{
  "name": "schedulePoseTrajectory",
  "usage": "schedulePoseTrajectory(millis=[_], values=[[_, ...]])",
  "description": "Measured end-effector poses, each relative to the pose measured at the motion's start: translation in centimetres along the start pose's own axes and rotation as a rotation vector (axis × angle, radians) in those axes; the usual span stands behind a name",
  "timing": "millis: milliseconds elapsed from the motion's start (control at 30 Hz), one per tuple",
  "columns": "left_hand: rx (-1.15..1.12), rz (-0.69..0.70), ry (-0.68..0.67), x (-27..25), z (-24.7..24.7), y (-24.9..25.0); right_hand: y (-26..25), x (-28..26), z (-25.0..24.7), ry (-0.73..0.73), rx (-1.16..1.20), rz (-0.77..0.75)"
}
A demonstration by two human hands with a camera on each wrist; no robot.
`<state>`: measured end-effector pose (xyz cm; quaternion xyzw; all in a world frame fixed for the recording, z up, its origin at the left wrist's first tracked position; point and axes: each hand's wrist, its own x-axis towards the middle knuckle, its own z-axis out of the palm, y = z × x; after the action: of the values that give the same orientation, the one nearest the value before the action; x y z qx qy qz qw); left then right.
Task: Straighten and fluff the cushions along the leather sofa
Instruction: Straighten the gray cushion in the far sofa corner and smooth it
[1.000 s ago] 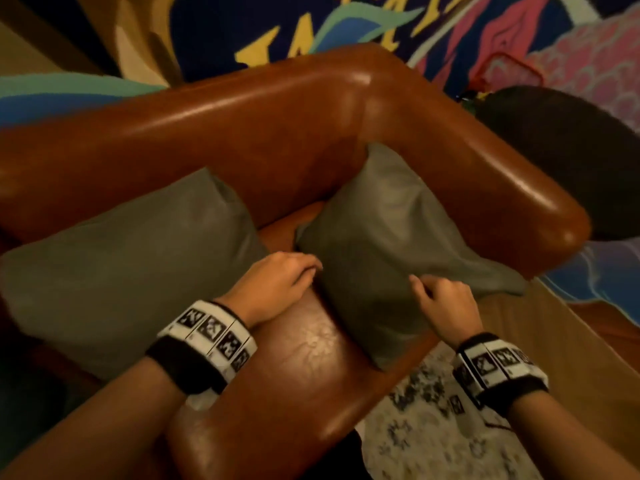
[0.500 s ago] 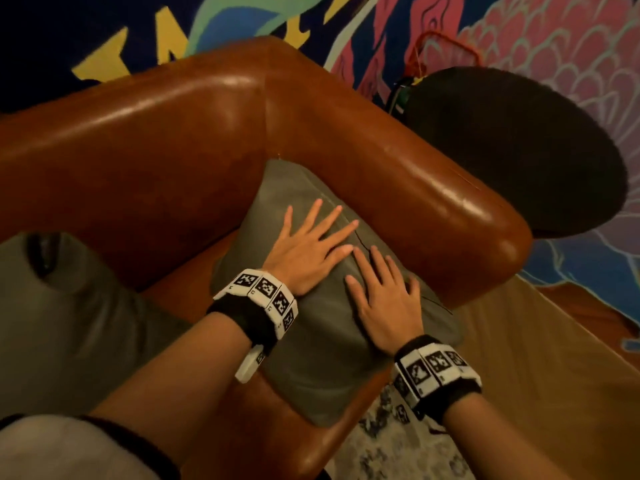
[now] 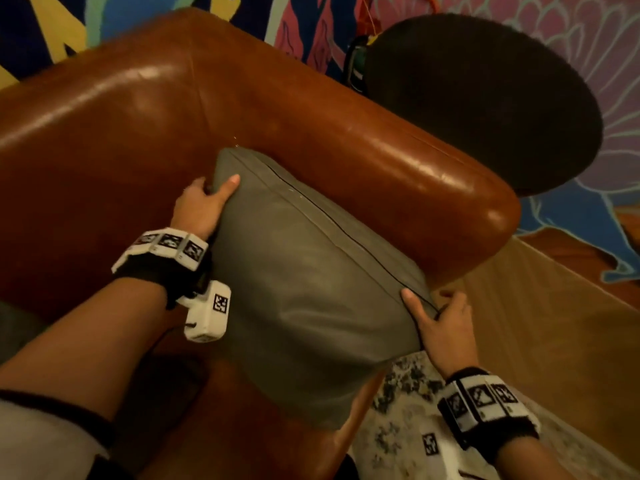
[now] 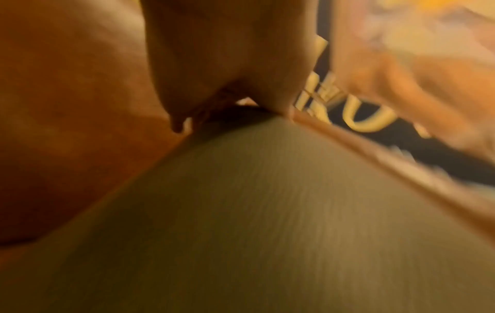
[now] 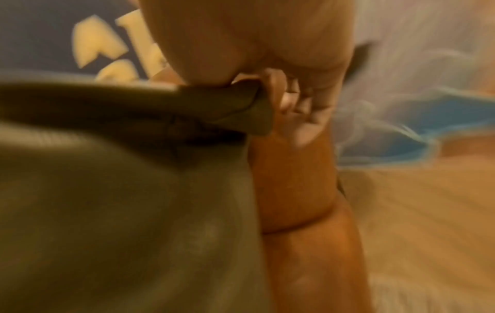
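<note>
While the grey-green cushion leans into the corner of the leather sofa, where backrest meets armrest, both hands take it by its top corners, a hold that looks meant for lifting and shaking the filling loose or tugging the cover square. The left hand wraps the upper left corner, thumb lying across the front face and the other digits curled behind the edge. The right hand pinches the opposite corner beside the armrest; the right wrist view shows a flap of fabric bunched between thumb and curled fingers. Gripping both ends of one edge keeps the seam taut, so the cushion hangs evenly instead of folding.

That cushion is a soft rectangular pad in matte woven cloth with a faint ribbed grain, a dark zip or seam line running along its upper edge, and a slack, puffy middle with shallow creases. By contrast the sofa is glossy tan-brown leather, smooth and rounded, catching warm highlights along the rolled armrest. Behind the armrest stands a dark round fuzzy object, which I cannot identify, before a bright painted mural. Below lie a pale speckled rug and wooden floor.
</note>
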<state>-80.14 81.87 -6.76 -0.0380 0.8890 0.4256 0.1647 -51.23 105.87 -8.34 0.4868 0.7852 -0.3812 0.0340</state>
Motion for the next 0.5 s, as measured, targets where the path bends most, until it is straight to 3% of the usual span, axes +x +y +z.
schedulePoseTrajectory(millis=[133,300,400,500], values=[[-0.239,-0.031,0.029,0.8,-1.4,1.8,-0.9,-0.5,0.3,0.068,0.349,0.293],[-0.216,-0.051,-0.153,0.2,-2.5,2.7,-1.3,-2.5,0.8,0.351,0.898,0.519],[-0.128,0.033,-0.09,0.1,-2.3,2.5,-0.8,-4.6,1.5,0.429,0.949,0.544],[-0.064,0.224,0.036,-1.0,-2.1,2.5,-0.9,-5.7,1.8,0.455,0.932,0.466]])
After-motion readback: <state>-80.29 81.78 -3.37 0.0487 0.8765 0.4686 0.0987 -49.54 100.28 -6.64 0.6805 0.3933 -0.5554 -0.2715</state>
